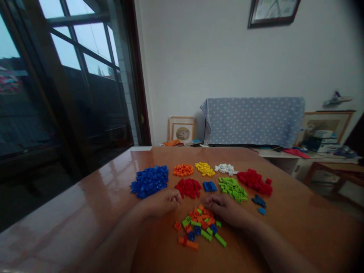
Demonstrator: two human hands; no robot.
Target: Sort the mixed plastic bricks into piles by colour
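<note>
Nearest the wearer, on the brown table (295, 212), lies a loose mixed pile of blocks (204, 225): orange, lime green, and a few blue. At its near edge, an orange strip (192, 245) sits beside a small red piece (185, 240); a long lime strip (220, 240) lies slanted at the near right corner.

Just beyond the pile, at its left, is the left hand (169, 199), fingers curled inward; whether anything is held cannot be told. The right hand (221, 204) is at the pile's far right side, fingers bent and pointing left, close to the orange blocks; its grasp also cannot be made out.

Past the hands, sorted heaps. Near row, left to right: large blue heap (150, 181), red heap (188, 188), small blue group (209, 186), lime heap (232, 188). Right of the lime heap: dark blue pieces (259, 201), with a lighter blue piece (262, 211) on their near side; a second red heap (255, 181) lies beyond these.

Far row: orange heap (183, 170), yellow heap (204, 169), white heap (225, 168).

Background: framed picture (182, 131) leaning at the wall (184, 57), dotted cloth (253, 121) to its right, clock (274, 9) above.
</note>
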